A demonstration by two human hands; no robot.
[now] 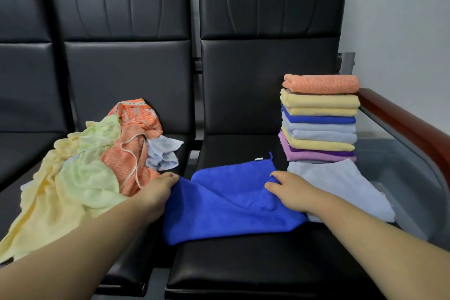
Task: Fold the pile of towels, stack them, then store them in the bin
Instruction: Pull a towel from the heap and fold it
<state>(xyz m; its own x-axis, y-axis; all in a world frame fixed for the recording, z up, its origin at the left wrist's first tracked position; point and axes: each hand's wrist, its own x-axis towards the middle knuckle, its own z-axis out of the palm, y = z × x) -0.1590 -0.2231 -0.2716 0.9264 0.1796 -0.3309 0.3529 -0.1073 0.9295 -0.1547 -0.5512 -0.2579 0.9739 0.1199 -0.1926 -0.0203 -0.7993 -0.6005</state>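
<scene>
Blue towel [231, 204], corners pinched in both grips, left hand [155, 192] and right hand [289, 190]; I'd align edges before pressing the crease.

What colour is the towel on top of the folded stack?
The top towel is orange; head view.

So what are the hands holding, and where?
The blue towel: the left hand grips its left edge, the right hand pinches its right edge.
</scene>
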